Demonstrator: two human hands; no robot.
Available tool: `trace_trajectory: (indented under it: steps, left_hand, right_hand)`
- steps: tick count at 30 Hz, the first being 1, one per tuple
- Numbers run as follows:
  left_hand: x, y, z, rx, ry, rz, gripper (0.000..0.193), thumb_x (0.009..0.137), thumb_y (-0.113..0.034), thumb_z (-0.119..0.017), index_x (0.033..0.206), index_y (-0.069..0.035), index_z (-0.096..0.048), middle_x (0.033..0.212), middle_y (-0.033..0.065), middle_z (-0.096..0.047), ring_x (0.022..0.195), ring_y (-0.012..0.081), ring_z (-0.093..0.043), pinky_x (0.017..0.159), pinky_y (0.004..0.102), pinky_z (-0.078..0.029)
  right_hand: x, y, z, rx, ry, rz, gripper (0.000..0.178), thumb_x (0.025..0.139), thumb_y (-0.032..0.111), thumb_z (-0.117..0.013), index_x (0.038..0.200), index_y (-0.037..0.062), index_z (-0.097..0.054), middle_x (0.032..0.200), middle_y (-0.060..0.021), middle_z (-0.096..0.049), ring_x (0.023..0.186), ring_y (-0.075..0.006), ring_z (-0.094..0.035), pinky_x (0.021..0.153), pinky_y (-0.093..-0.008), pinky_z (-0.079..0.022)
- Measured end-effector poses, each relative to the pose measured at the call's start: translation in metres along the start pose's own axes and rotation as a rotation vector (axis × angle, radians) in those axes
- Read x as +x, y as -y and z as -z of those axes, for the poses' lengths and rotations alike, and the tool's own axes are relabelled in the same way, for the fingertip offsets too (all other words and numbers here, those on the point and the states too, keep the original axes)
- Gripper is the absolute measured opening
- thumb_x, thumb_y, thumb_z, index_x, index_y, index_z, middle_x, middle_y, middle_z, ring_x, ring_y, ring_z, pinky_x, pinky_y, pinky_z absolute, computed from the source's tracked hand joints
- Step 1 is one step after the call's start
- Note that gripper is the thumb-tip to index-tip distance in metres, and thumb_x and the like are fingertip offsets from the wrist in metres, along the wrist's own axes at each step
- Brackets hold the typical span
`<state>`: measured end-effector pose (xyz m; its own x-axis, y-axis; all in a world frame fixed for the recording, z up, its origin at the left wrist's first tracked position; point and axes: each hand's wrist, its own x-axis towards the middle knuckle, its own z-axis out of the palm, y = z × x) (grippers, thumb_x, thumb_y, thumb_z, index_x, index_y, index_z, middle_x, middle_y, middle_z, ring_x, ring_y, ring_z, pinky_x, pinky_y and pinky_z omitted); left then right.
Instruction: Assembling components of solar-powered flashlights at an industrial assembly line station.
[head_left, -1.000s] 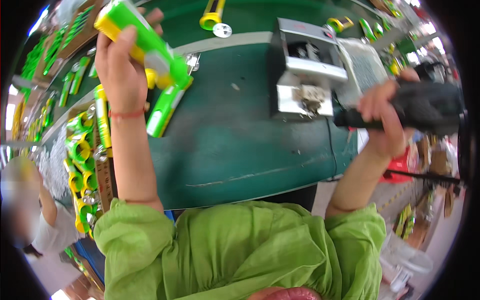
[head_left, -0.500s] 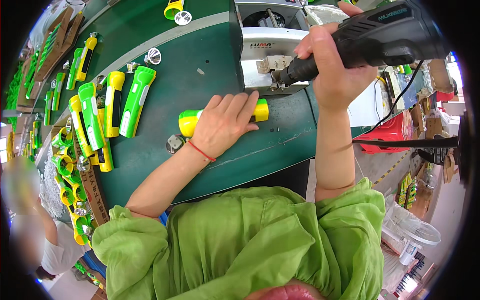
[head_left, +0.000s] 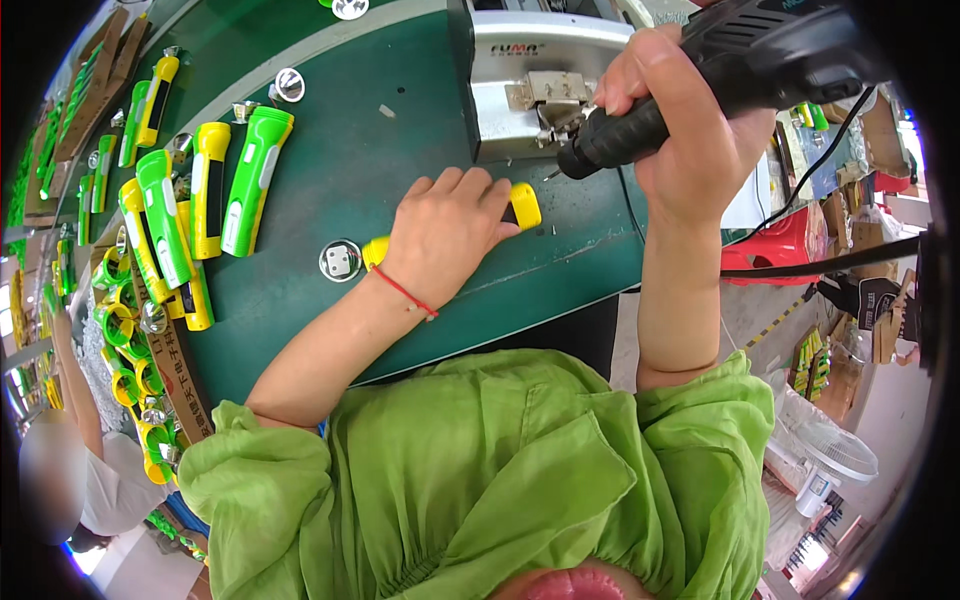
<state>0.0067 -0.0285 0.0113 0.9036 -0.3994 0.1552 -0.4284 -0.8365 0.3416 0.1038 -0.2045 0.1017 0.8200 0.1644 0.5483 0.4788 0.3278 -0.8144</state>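
My left hand [head_left: 445, 230] lies over a yellow flashlight [head_left: 527, 206] on the green tabletop, its fingers wrapped round the body. Most of the flashlight is hidden; a yellow piece shows at either end. My right hand [head_left: 700, 140] grips a black electric screwdriver [head_left: 765, 60]. The thin bit at its nose hangs just in front of the silver screw feeder [head_left: 500, 100], apart from it and a little above and right of the flashlight's right end. Whether a screw sits on the bit is too small to tell. A round reflector [head_left: 340, 260] rests beside the flashlight's left end.
Several green and yellow flashlights [head_left: 258, 180] lie at the left with loose reflectors [head_left: 289, 85]. A cardboard box [head_left: 178, 375] of flashlight parts stands at the left edge. A dark cord [head_left: 825, 150] hangs at the right. Another person's arm [head_left: 85, 390] shows far left.
My right hand has drawn the screwdriver's nose away from the feeder's front, down toward the flashlight. My left hand stays on the flashlight. The reflector beside it now lies with its back showing.
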Motion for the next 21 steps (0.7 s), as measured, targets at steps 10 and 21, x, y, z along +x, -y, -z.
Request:
trace_trajectory:
  steps: [10,21]
  left_hand:
    - [-0.004,-0.003,-0.008,0.044,-0.036,0.077,0.053,0.076,-0.039,-0.075,0.115,-0.005,-0.060,0.095,0.0058,-0.056,0.085,0.0232,-0.058,0.072,0.0355,-0.050]
    - [-0.004,-0.004,-0.009,0.058,-0.071,0.082,0.051,0.077,-0.038,-0.074,0.113,-0.005,-0.060,0.094,0.0060,-0.056,0.085,0.0226,-0.058,0.072,0.0347,-0.049]
  right_hand:
    - [-0.023,-0.012,-0.026,-0.045,-0.179,0.037,0.056,0.082,0.001,-0.068,0.128,-0.0071,-0.038,0.069,-0.0077,-0.059,0.054,-0.0160,-0.058,0.055,-0.0260,-0.049]
    - [-0.025,-0.035,-0.023,-0.061,0.000,-0.013,0.036,0.084,-0.006,-0.058,0.117,-0.0069,-0.044,0.070,-0.0097,-0.059,0.055,-0.0173,-0.058,0.058,-0.0321,-0.051]
